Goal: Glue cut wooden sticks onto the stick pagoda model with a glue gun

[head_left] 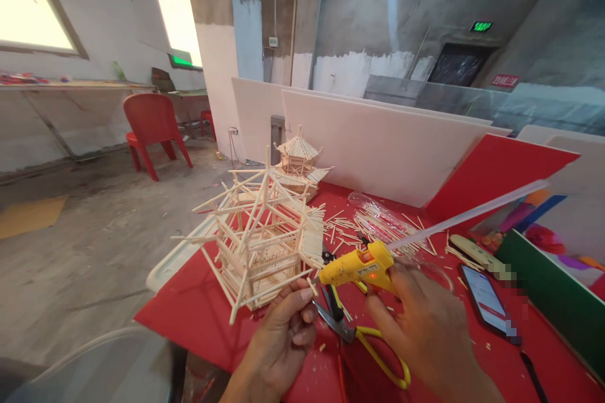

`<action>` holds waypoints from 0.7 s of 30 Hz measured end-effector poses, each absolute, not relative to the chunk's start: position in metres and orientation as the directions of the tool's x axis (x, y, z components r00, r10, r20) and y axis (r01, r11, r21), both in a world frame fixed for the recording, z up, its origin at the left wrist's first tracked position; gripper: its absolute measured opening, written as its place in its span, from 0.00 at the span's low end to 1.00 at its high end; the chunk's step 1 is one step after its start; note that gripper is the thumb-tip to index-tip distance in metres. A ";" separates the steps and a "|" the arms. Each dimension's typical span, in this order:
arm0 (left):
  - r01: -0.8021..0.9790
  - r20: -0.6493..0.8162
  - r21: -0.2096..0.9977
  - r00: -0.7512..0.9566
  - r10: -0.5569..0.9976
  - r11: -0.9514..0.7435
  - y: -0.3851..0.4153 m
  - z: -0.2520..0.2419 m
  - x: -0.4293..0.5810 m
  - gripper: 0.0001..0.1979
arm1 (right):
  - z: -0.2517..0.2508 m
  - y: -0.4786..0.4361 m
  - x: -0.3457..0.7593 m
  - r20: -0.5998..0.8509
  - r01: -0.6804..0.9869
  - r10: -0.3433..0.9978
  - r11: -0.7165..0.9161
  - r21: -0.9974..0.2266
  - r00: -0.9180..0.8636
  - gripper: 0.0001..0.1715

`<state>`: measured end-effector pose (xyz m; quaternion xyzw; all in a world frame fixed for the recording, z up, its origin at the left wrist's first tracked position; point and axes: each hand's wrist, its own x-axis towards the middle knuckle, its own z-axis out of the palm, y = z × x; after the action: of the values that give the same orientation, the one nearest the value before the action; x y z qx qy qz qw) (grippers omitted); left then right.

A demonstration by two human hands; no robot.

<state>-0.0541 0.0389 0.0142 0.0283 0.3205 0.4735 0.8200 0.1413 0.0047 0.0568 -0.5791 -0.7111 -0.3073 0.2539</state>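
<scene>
My right hand (420, 308) is wrapped round a yellow hot glue gun (357, 266), with a long translucent glue stick (467, 214) running out of its back. The gun's nozzle points left, at a short wooden stick (312, 286) pinched between the thumb and fingers of my left hand (283, 327). Whether the nozzle touches the stick I cannot tell. Just beyond my left hand stands an open pavilion frame (259, 233) made of thin wooden sticks. Scissors (350, 330) with yellow handles lie between my hands on the red board (198, 308).
A finished-looking stick pagoda (299, 160) stands behind the frame. Loose sticks and a plastic bag of sticks (387, 227) lie at the back. To the right are a phone (489, 302) and a green board (558, 289). White panels (378, 138) border the far side.
</scene>
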 end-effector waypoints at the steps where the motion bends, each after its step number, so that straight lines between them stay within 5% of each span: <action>1: -0.759 -0.500 0.348 0.347 0.794 0.551 0.039 0.014 -0.054 0.22 | 0.057 0.005 0.141 0.716 0.980 0.669 0.141 0.142 -0.200 0.19; 21: -0.759 -0.494 0.338 0.361 0.791 0.557 0.043 0.012 -0.050 0.17 | 0.055 0.008 0.144 0.704 0.985 0.689 0.120 0.124 -0.173 0.17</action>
<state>-0.0501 0.0426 0.0119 0.0259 0.3141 0.4701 0.8244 0.1443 0.0080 0.0547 -0.5929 -0.7058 -0.2972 0.2491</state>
